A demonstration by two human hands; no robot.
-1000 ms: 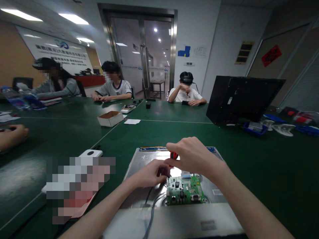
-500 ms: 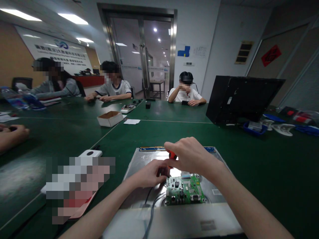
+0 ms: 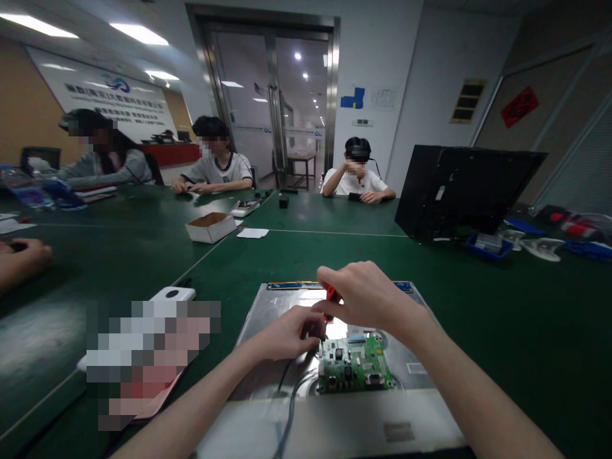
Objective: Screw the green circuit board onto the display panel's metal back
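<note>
My right hand [image 3: 366, 296] is wrapped round the red-and-black handle of a screwdriver [image 3: 331, 294], held upright with its tip pointing down. Below it, a green circuit board [image 3: 356, 366] lies on the silver metal back of a display panel [image 3: 425, 408]. My left hand [image 3: 289, 331] is closed beside the board's upper left corner, fingertips pinched near the screwdriver's lower end. What those fingertips hold, if anything, is hidden. A dark cable [image 3: 290, 414] runs from the board's left side toward me.
A black monitor housing [image 3: 468, 191] stands at the right, near a blue tray [image 3: 488, 245]. An open white box [image 3: 210, 228] sits ahead. To the left lie a white device [image 3: 173, 294] and a pink item, partly blurred. Several people sit around the green table [image 3: 329, 252].
My right hand has turned slightly with the screwdriver, showing more of the red handle. My left hand stays by the board's corner.
</note>
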